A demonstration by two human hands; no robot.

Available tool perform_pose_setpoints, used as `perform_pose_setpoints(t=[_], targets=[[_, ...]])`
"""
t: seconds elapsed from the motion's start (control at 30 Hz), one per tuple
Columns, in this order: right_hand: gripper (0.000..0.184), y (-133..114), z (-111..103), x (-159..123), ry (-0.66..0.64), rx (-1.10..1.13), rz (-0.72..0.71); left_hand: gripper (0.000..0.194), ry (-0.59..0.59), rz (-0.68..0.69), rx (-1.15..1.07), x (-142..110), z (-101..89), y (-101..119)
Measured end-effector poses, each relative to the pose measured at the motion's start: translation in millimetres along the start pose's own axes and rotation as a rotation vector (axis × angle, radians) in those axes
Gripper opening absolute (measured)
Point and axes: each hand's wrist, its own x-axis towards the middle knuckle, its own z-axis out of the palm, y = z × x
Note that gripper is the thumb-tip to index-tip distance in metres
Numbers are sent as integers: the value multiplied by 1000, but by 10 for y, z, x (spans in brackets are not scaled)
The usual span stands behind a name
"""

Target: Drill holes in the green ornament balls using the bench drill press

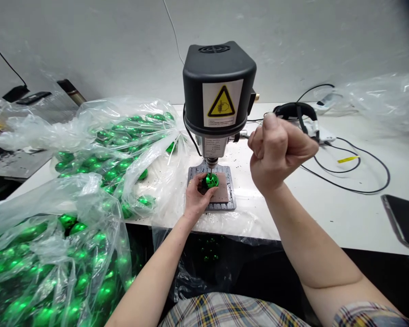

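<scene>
My left hand [196,198] is closed around the side of a shiny green bauble [213,181], thumb in front and fingers behind. The bauble sits on a brownish square pad [222,194] over the grey slotted base [233,203] of a small bench drill press [221,68]. From the chuck [211,162], the bit comes down to the top of the bauble; whether it has gone in I cannot tell. Raised at the press's right side, my right hand [276,152] is wrapped in a fist around the feed lever [242,135], whose grip is mostly hidden by the fingers.
Clear plastic bags of green baubles [119,131] lie left of the press, and another full bag [54,272] stands nearer me. On the right are a black headset [296,110], a looped cable [378,181] and a phone [405,220]. Dark shavings dot the white table [327,209].
</scene>
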Motion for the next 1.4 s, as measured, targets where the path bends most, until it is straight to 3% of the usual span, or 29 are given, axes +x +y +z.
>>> perform_pose_setpoints(t=[0.37,0.53,0.6,0.7,0.8,0.87,0.93,1.03,1.1,1.17,1.23,1.3,1.4], targets=[[45,154,-218,-182,-223,161,-275,49,-15,-19,-30,3,5,33],[45,157,-255,-243,-269,156,-288,49,-5,-15,-19,-8,6,10],[49,103,-188,-161,-195,135,-228,49,-10,-27,-11,11,14,5],[54,41,4,145,-42,69,-24,47,-9,-45,3,32,2,96],[52,92,197,511,-108,53,247,41,84,2,57,-92,-93,326],[54,172,270,667,-116,99,385,37,126,107,98,-327,-203,477],[51,241,292,723,-128,142,432,37,24,278,137,-672,-316,535],[44,269,272,697,-121,143,393,34,-325,574,395,-1246,-433,393],[44,248,255,670,-105,117,365,36,-488,644,628,-1543,-478,220],[44,220,249,655,-95,115,347,50,-525,649,698,-1681,-523,87],[42,198,252,646,-97,155,330,59,-457,670,608,-1609,-588,47],[39,184,256,636,-90,195,310,44,-301,642,529,-1308,-681,79],[36,171,253,616,-76,204,306,27,-17,339,622,-536,-877,117]])
